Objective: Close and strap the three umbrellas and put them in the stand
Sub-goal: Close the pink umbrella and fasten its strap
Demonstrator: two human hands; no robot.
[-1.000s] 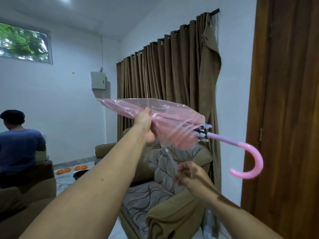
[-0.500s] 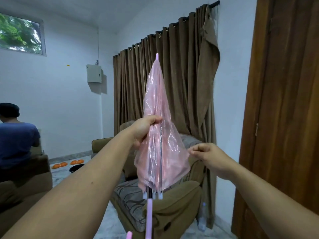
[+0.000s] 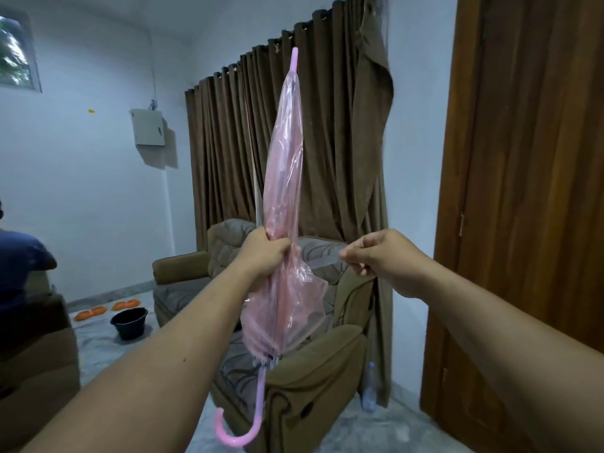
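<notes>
Umbrella upright, left hand clenched round canopy; right hand pinching clear strap, barely discernible.

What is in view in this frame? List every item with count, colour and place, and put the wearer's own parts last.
umbrella: 1, translucent pink, held upright at centre, tip up, hooked handle down
strap: 1, clear, pulled taut from the umbrella toward the right
armchair: 1, olive-brown, behind the umbrella
curtain: 1, brown, on the far wall beside the door
door: 1, brown wood, right edge
wall box: 1, grey, on the left wall
window: 1, top left, foliage outside
bucket: 1, black, on the floor at left
orange objects: several, on the floor behind the bucket
bottle: 1, clear, on the floor below the curtain
other person: 1, blue top, left edge
left hand: gripping the umbrella canopy
right hand: pinching the strap end
</notes>
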